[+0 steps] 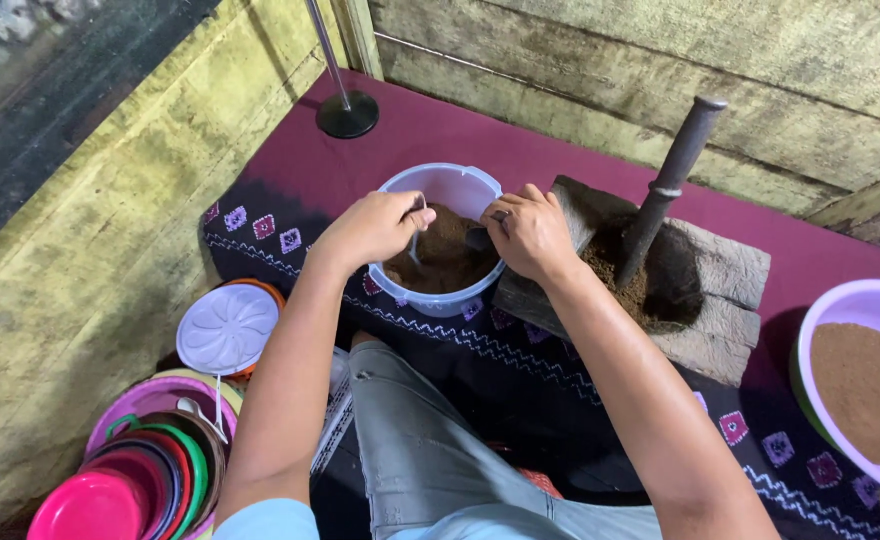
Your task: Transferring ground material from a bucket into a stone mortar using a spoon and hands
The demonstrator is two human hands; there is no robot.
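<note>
The fingers of both hands are crowding the mouth of the pale blue tub (440, 290), leaving little gap between them. Just right of the right hand's fingers (508, 215), the stone mortar (720, 270) and its 1 leaning pestle (672, 180) are blocking passage. Beyond the fingertips, the maroon cloth (480, 130) is lying open up to the wooden wall (660, 70).

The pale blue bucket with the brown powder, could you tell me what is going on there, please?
A seated person has both hands over the pale blue bucket, which holds brown powder. The left hand pinches a thin handle, apparently a spoon's, dipping into the powder; the right hand holds a small dark object at the rim. Beside it, a stone mortar holds more powder, with a dark pestle leaning in it. A purple bowl of powder sits to the right.
</note>
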